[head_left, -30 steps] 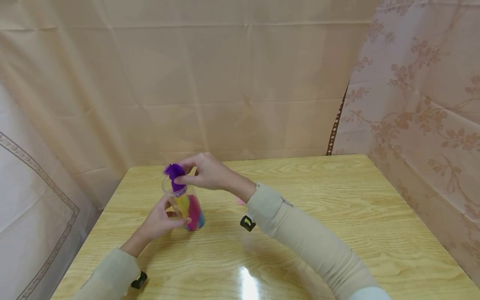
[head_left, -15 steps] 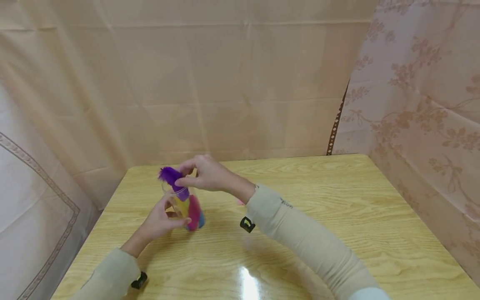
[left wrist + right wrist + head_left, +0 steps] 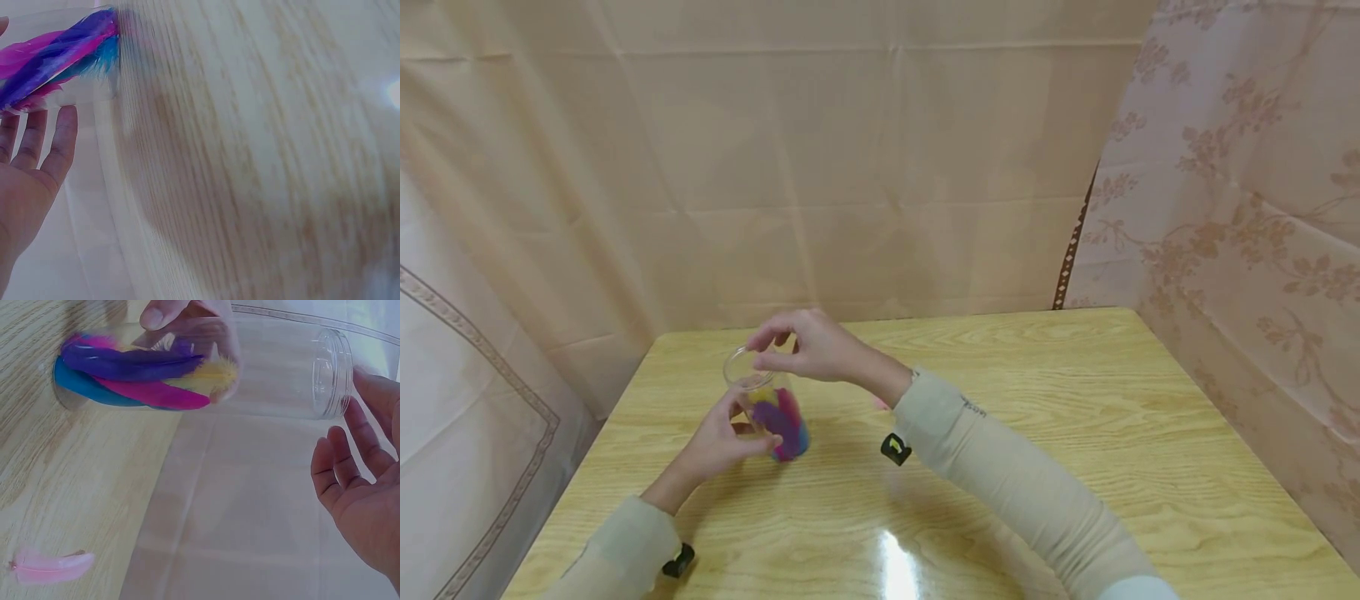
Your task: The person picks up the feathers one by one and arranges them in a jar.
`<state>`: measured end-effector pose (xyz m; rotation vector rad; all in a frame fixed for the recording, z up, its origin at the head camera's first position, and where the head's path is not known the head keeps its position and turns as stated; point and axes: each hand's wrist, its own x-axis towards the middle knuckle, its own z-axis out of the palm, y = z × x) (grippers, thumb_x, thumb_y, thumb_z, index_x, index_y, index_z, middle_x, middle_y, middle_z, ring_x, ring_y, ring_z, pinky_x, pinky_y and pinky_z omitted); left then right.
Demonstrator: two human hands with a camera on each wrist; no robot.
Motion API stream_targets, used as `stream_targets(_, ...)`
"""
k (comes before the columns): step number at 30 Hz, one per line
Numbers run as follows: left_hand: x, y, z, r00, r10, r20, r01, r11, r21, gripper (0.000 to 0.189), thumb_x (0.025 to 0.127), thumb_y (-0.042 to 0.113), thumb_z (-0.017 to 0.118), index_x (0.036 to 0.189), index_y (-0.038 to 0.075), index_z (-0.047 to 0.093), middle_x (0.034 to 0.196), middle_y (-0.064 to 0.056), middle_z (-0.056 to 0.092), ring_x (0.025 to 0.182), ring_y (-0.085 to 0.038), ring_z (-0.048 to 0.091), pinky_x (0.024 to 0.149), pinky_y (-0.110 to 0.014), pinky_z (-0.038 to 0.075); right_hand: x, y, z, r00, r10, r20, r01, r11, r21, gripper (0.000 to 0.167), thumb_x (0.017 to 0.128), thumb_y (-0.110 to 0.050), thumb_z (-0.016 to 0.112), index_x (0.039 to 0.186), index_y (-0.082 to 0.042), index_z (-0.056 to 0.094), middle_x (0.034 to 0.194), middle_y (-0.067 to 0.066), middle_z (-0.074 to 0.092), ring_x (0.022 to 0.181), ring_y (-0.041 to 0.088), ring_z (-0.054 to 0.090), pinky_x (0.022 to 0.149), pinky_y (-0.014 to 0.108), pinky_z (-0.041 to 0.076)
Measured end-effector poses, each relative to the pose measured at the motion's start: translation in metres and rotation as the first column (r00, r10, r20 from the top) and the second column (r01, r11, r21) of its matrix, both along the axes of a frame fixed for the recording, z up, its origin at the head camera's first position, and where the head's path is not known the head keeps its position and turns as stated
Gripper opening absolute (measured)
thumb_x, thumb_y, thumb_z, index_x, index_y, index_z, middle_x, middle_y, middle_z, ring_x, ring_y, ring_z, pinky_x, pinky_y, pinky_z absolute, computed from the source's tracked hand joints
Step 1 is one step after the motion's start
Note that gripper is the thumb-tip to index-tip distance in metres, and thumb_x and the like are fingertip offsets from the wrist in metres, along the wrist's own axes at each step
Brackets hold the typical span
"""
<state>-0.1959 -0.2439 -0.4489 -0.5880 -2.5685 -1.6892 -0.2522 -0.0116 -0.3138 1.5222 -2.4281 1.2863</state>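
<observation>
A clear plastic jar (image 3: 275, 369) stands on the table with its mouth uncovered. My left hand (image 3: 722, 437) grips it around the side, thumb in front. Inside, in the lower part, lie a purple feather (image 3: 131, 364), a magenta feather (image 3: 172, 394), a blue feather (image 3: 94, 390) and a yellow feather (image 3: 215, 375). Right at the jar's rim is my right hand (image 3: 820, 346), its fingers loosely bent with nothing between them. A pale pink feather (image 3: 53, 567) lies on the tabletop, partly hidden by the right forearm in the head view.
The wood-grain table (image 3: 1037, 400) reaches back to a beige curtain (image 3: 880, 167). Patterned cloth (image 3: 1247, 208) hangs at the right, white cloth (image 3: 467, 358) at the left. A dark strap piece (image 3: 896, 448) sits by the right cuff, another strap piece (image 3: 678, 560) by the left.
The purple feather, earlier pinched by the right hand at the jar's mouth, has been let go and dropped down inside. The left hand and the jar have stayed in place.
</observation>
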Motion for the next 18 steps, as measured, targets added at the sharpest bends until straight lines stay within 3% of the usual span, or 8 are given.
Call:
stream_targets(4,0.0006,-0.0006,-0.0005,1.000,-0.002,-0.001,0.002,1.000,-0.001,0.047,0.079,0.002,0.086,0.102,0.003,0.045,0.143,-0.009,0.046,0.100,-0.031,0.057,0.083,-0.037,0.057,-0.0002,0.0019,-0.0015,1.000,-0.005,-0.025,0.004,0.999,-0.037,0.025,0.094,-0.016,0.075,0.115,-0.004,0.071,0.111,0.007,0.071,0.098,0.021,0.063,0.071,0.019,0.053)
stream_targets(9,0.0009,-0.0012,-0.0006,1.000,-0.013,-0.001,0.013,1.000,0.004,0.044,0.080,0.002,0.085,0.097,0.001,0.045,0.154,-0.009,0.038,0.109,-0.035,0.054,0.083,-0.037,0.056,-0.0014,0.0041,-0.0024,1.000,-0.024,-0.020,0.023,0.998,-0.055,0.033,0.093,-0.017,0.076,0.121,-0.003,0.068,0.121,0.009,0.069,0.100,0.020,0.063,0.074,0.019,0.054)
stream_targets(13,0.0005,-0.0016,-0.0004,1.000,-0.011,0.016,0.011,1.000,-0.001,0.053,0.081,0.005,0.085,0.121,0.003,0.051,0.151,-0.009,0.040,0.113,-0.035,0.052,0.085,-0.038,0.055,-0.0025,0.0058,-0.0033,0.998,-0.055,0.019,0.056,0.997,-0.045,0.037,0.094,-0.019,0.075,0.127,-0.005,0.065,0.127,0.007,0.066,0.103,0.015,0.062,0.079,0.019,0.053)
stream_targets(16,0.0005,-0.0017,-0.0003,1.000,-0.010,0.029,0.010,1.000,-0.008,0.074,0.082,0.006,0.085,0.143,0.012,0.044,0.142,-0.011,0.047,0.111,-0.035,0.053,0.086,-0.039,0.054,-0.0036,0.0080,-0.0047,0.995,-0.077,0.061,0.080,0.996,-0.042,0.040,0.095,-0.020,0.074,0.130,-0.006,0.062,0.128,0.006,0.065,0.106,0.016,0.061,0.084,0.022,0.053)
stream_targets(18,0.0007,-0.0017,-0.0005,0.999,-0.014,0.033,0.014,1.000,-0.007,0.080,0.082,0.006,0.085,0.148,0.015,0.041,0.136,-0.013,0.051,0.109,-0.034,0.054,0.086,-0.040,0.054,-0.0051,0.0099,-0.0064,0.993,-0.093,0.077,0.097,0.994,-0.044,0.041,0.096,-0.020,0.073,0.132,-0.005,0.061,0.129,0.006,0.065,0.108,0.017,0.061,0.088,0.027,0.053)
